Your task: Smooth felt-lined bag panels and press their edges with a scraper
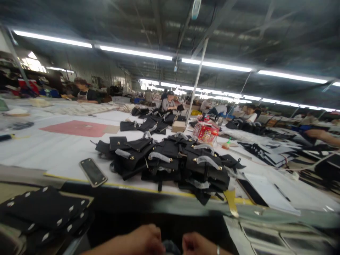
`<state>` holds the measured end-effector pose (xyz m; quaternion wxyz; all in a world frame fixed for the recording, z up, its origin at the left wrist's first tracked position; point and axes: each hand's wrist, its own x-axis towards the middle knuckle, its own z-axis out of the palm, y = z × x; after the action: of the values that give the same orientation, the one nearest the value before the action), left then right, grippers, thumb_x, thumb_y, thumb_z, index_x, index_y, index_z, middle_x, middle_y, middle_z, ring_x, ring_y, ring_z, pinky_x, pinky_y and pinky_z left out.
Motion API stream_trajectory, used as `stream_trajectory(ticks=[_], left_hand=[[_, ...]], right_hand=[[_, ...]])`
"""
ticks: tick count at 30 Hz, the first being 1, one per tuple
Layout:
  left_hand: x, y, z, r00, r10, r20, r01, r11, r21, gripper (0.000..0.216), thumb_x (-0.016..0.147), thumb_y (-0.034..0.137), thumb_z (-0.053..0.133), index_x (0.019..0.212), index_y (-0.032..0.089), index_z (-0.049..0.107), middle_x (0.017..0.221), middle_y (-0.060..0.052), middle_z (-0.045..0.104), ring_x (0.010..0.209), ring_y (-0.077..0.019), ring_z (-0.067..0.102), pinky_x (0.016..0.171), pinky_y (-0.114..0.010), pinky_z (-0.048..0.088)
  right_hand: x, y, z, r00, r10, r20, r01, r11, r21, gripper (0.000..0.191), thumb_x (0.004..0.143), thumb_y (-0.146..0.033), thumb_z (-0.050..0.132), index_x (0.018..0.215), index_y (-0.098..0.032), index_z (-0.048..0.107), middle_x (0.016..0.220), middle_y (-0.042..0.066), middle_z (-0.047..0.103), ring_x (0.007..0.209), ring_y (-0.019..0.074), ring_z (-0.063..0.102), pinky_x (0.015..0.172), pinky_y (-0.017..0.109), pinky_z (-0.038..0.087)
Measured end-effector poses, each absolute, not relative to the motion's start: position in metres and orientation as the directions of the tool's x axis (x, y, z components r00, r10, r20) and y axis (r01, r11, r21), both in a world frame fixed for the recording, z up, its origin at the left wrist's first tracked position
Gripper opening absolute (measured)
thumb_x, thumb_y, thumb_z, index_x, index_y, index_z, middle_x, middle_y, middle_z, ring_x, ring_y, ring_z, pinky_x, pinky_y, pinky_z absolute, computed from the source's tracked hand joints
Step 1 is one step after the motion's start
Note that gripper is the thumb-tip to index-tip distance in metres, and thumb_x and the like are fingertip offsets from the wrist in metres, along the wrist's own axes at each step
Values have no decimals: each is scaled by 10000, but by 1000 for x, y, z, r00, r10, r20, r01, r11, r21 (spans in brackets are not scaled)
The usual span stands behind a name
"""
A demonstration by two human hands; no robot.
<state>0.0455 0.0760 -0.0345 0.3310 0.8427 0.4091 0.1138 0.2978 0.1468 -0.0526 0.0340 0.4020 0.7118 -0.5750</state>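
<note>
At the bottom edge, in front of the table, my left hand (148, 239) is closed with its fingers curled inward. My right hand (195, 243) is also closed, a short gap to its right, with a silvery band (218, 250) at the wrist. Whatever either hand grips, if anything, is hidden. Between them shows a small greyish patch (171, 247) that I cannot identify. Beyond the hands, black handbags (164, 159) with plastic-wrapped handles lie heaped along the table's near edge. Black pieces with metal studs (47, 210) are stacked at lower left.
A phone-like dark slab (92, 172) lies left of the bags. On the right are a dark flat object (252, 192), white paper (268, 191) and a pen (282, 192). A red patterned box (205, 132) stands behind, near a pole (197, 83). Several people work farther back.
</note>
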Motion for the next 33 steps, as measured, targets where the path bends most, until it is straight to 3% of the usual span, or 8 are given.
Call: stream_trajectory(ticks=[3,9,19,33], left_hand=[[31,62,-37,657,754,27,573,-522,632,248,790,141,495,929,233,679,870,-33,614,817,-158,576,755,-260,459],[15,61,-47,663,747,53,559,-542,627,253,820,121,485,979,211,659,911,-31,609,851,-125,539,792,-208,412],[22,59,-36,767,638,67,586,-739,331,215,871,169,420,857,166,634,828,-52,588,742,-158,458,681,-261,386],[-3,61,-42,723,690,41,583,-641,499,222,852,163,455,926,212,659,863,-40,609,813,-139,535,734,-234,408]], right_hand=[[291,137,-52,-719,504,-478,511,-83,-855,344,574,-432,695,604,-169,476,524,-58,434,502,84,361,458,207,273],[275,146,-52,-766,391,-510,533,-57,-844,386,611,-481,680,659,-147,493,576,-51,456,540,89,366,508,218,275],[256,149,-51,-785,308,-537,550,-53,-834,422,622,-518,685,685,-147,493,584,-56,452,545,90,364,514,219,271],[200,157,-57,-818,165,-551,560,6,-828,367,623,-469,676,661,-150,497,542,-69,433,512,76,343,484,211,245]])
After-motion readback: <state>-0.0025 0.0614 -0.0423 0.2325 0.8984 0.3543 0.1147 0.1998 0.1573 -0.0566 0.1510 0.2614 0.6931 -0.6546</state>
